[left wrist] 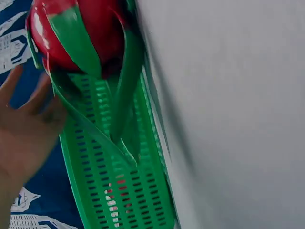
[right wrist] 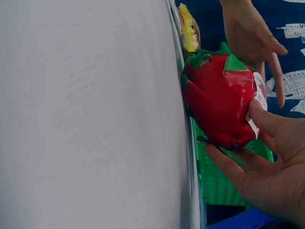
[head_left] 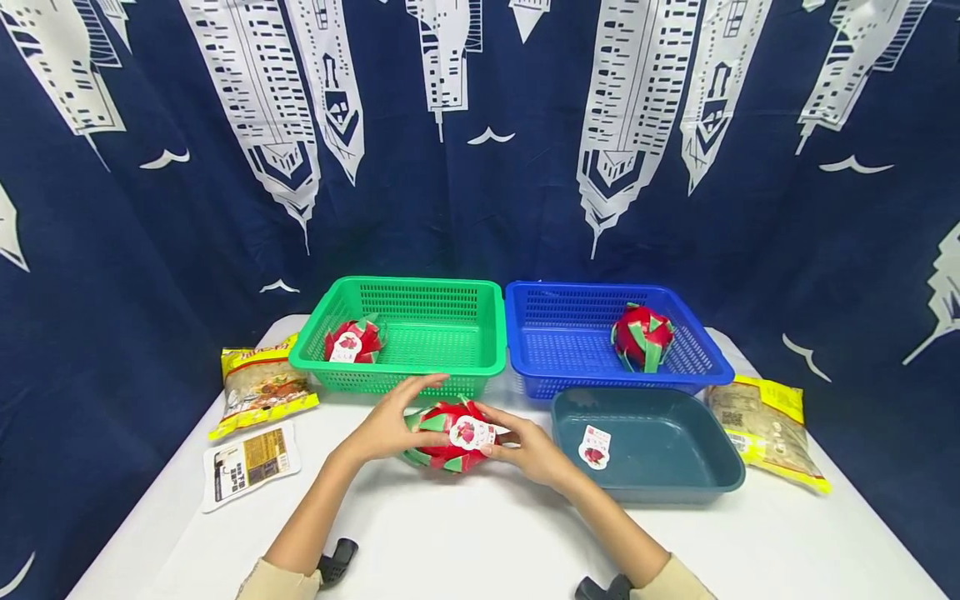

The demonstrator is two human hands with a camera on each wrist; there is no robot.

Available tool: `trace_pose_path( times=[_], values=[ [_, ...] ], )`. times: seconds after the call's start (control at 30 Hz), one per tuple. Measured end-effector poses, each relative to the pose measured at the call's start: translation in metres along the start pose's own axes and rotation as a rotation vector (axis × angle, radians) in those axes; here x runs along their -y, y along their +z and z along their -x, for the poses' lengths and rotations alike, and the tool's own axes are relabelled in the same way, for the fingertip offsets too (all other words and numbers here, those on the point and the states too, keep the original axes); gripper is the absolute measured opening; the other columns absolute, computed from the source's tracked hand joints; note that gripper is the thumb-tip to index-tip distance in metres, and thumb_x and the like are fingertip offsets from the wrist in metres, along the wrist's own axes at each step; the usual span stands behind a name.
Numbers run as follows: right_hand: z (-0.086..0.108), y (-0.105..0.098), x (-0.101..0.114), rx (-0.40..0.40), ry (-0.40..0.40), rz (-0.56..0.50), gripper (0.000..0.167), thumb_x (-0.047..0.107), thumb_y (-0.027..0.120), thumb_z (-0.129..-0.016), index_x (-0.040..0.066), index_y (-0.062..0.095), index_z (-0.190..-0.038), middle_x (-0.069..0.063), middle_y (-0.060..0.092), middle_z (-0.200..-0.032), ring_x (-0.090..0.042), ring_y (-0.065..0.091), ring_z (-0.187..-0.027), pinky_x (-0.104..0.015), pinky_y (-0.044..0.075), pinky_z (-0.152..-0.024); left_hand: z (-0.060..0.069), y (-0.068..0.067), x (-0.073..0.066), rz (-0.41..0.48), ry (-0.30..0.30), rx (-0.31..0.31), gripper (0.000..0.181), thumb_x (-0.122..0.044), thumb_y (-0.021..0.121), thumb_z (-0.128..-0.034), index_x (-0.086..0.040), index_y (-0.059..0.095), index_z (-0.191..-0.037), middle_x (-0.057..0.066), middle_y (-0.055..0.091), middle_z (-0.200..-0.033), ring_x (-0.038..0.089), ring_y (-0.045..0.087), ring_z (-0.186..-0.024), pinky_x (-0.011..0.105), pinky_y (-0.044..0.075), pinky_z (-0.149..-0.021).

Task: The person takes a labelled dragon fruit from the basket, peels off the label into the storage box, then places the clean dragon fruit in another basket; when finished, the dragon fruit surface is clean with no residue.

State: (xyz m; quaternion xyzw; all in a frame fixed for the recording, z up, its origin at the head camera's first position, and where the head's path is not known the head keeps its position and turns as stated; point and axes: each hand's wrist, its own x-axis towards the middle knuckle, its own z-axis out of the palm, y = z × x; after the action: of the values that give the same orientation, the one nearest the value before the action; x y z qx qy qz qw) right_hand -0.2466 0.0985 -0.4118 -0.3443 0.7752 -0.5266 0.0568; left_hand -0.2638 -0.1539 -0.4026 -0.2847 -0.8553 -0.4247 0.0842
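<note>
A red dragon fruit with green leaves (head_left: 444,458) (left wrist: 102,28) (right wrist: 214,105) is held just in front of the green basket. On its face is a white label with a fruit picture (head_left: 467,433) (right wrist: 260,98). My right hand (head_left: 534,450) (right wrist: 274,167) grips the fruit's right side, thumb on the label's edge and fingers round the end. My left hand (head_left: 390,423) (left wrist: 24,138) (right wrist: 248,33) is spread at its left side, fingers apart; whether its thumb touches the fruit is unclear.
Dragon fruits lie in the green basket (head_left: 405,382) and the blue basket (head_left: 637,382). The dark teal tray (head_left: 675,446) holds a loose label (head_left: 595,447). Yellow packets lie left (head_left: 262,387) and right (head_left: 768,429), with a flat white-edged packet (head_left: 251,465) at left.
</note>
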Motion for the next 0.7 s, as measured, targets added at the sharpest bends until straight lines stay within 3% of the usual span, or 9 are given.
trace_pose_path(
  times=[0.1,0.2,0.33,0.5,0.6,0.7],
  values=[
    [0.0,0.003,-0.01,-0.01,0.009,0.017,0.058,0.001,0.062,-0.086,-0.001,0.037,-0.139,-0.022,0.041,-0.137,-0.038,0.059,-0.1,-0.047,0.046,-0.085,0.002,0.009,0.001,-0.081,-0.025,0.142,0.095,-0.054,0.079,-0.0616,-0.036,0.032,-0.142,-0.001,0.04,-0.14,0.022,0.037,-0.125,0.054,0.039,-0.091],
    [0.001,0.005,-0.017,-0.026,0.016,0.04,0.059,0.007,0.063,-0.087,0.003,0.038,-0.14,-0.019,0.042,-0.137,-0.034,0.058,-0.102,-0.043,0.047,-0.086,0.002,0.017,0.003,-0.155,-0.037,0.19,0.1,-0.062,0.077,-0.0573,-0.041,0.029,-0.142,-0.004,0.041,-0.138,0.018,0.041,-0.121,0.046,0.043,-0.089],
    [0.002,0.009,-0.014,-0.129,0.007,0.106,0.054,0.007,0.067,-0.084,0.004,0.047,-0.134,-0.017,0.051,-0.13,-0.031,0.058,-0.102,-0.041,0.049,-0.084,0.003,0.021,0.003,-0.271,-0.047,0.178,0.098,-0.07,0.073,-0.0541,-0.045,0.031,-0.139,-0.008,0.048,-0.125,0.013,0.049,-0.107,0.038,0.046,-0.079],
    [0.004,0.015,-0.007,-0.382,-0.044,0.189,0.046,-0.002,0.07,-0.076,0.004,0.06,-0.12,-0.014,0.061,-0.11,-0.03,0.059,-0.096,-0.041,0.051,-0.077,0.002,0.022,0.001,-0.347,-0.073,0.192,0.099,-0.07,0.074,-0.0523,-0.045,0.03,-0.137,-0.007,0.05,-0.12,0.013,0.051,-0.101,0.038,0.047,-0.075],
    [0.004,0.019,-0.003,-0.489,-0.024,0.195,0.042,0.001,0.071,-0.075,0.008,0.064,-0.116,-0.007,0.061,-0.091,-0.019,0.058,-0.075,-0.028,0.051,-0.063,0.002,0.021,0.001,-0.366,-0.1,0.191,0.098,-0.066,0.076,-0.053,-0.044,0.03,-0.136,-0.008,0.052,-0.117,0.013,0.052,-0.099,0.035,0.047,-0.073],
    [0.003,0.024,-0.001,-0.535,0.059,0.165,0.041,0.006,0.072,-0.074,0.013,0.064,-0.114,-0.001,0.049,-0.069,-0.006,0.041,-0.052,-0.019,0.035,-0.046,0.003,0.02,0.004,-0.364,-0.113,0.173,0.094,-0.065,0.076,-0.054,-0.045,0.031,-0.135,-0.009,0.052,-0.115,0.012,0.051,-0.095,0.031,0.047,-0.069]
  ],
)
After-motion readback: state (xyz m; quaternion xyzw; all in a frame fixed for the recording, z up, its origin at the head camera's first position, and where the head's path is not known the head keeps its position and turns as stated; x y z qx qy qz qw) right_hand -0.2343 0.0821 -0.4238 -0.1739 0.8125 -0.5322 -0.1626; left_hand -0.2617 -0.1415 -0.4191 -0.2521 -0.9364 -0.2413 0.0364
